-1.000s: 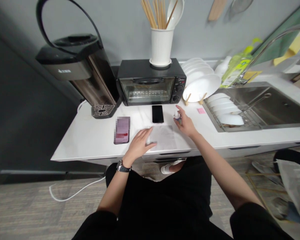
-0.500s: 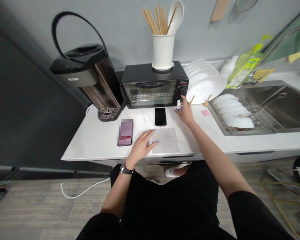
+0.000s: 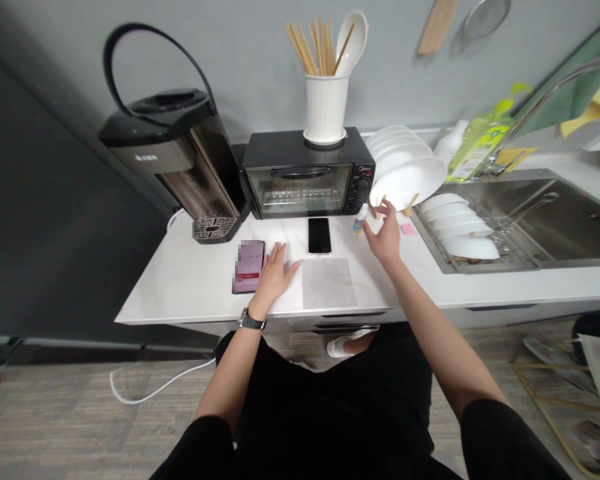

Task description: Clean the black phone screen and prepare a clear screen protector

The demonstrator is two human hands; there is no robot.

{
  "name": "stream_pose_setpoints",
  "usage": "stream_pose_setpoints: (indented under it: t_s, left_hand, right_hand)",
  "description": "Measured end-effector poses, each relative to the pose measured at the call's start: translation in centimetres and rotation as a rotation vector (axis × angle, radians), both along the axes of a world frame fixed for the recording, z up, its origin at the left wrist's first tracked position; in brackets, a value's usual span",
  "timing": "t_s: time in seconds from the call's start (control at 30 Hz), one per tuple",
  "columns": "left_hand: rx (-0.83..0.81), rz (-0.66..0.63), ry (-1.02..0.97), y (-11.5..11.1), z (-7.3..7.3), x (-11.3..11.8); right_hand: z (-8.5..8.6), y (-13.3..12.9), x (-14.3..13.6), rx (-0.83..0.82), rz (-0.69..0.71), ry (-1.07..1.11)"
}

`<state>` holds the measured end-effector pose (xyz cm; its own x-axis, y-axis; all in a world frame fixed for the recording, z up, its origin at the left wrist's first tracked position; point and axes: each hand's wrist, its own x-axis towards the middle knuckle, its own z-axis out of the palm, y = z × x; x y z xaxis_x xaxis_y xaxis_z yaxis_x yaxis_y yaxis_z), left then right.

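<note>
My left hand (image 3: 274, 277) lies spread on the white counter, its fingers beside the right edge of a phone with a pink screen (image 3: 249, 268). My right hand (image 3: 384, 233) is just right of a small white bottle (image 3: 361, 219) with a blue and yellow label, fingers apart and nothing between them. The bottle stands upright before the oven's knobs. A black phone (image 3: 320, 235) lies in front of the toaster oven (image 3: 305, 180). Nearer the counter's front edge is a flat, translucent grey sheet (image 3: 329, 283).
A tall dispenser (image 3: 180, 160) stands at the left. White plates (image 3: 410, 177) lean right of the oven, with a pink sticky note (image 3: 408, 229) nearby. Bowls (image 3: 460, 227) sit in a rack by the sink (image 3: 570, 220). A chopstick cup (image 3: 326, 107) tops the oven.
My right hand has let go of the small bottle and moved right. My left hand has shifted left, from the sheet's edge to beside the pink-screened phone.
</note>
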<state>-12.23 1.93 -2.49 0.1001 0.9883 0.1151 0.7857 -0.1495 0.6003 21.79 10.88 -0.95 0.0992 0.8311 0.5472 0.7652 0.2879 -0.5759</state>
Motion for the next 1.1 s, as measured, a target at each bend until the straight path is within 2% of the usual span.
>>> stream_pose_setpoints:
  t_s: [0.1,0.2,0.27,0.37,0.53,0.73,0.8,0.87,1.03,1.1]
  left_hand:
    - [0.023,0.026,-0.024,0.2,-0.5,-0.9]
    - [0.018,0.049,-0.019,0.6,-0.6,-1.3]
    - [-0.016,0.075,0.017,0.9,-0.4,-1.3]
    - [-0.071,0.126,0.058,1.4,0.2,-1.2]
    - [-0.103,0.213,0.082,1.7,0.9,-2.0]
    - [-0.084,0.263,0.094,0.7,1.4,-2.9]
    - [-0.051,0.243,0.104,0.5,2.0,-1.6]
    - [-0.04,0.17,0.132,1.0,2.9,1.1]
    - [-0.05,0.154,0.295,5.2,5.0,10.2]
    - [-0.071,0.156,0.341,7.0,5.2,12.4]
  right_hand:
    - [-0.7,-3.6,0.9,0.096,-0.039,0.081]
    - [-2.0,-6.2,1.4,0.08,-0.024,0.165]
    - [-2.7,-7.1,1.6,0.075,-0.018,0.208]
    - [-3.4,-7.4,1.5,0.093,-0.016,0.24]
    - [-3.6,-7.1,1.4,0.094,0.015,0.257]
    - [-3.6,-7.2,1.3,0.093,0.026,0.272]
    - [-3.4,-7.4,1.2,0.096,0.03,0.249]
    - [-3.3,-7.6,0.9,0.092,0.051,0.192]
    - [-2.7,-8.2,0.2,0.055,0.126,0.061]
    - [-2.5,-8.2,0.2,0.044,0.142,0.04]
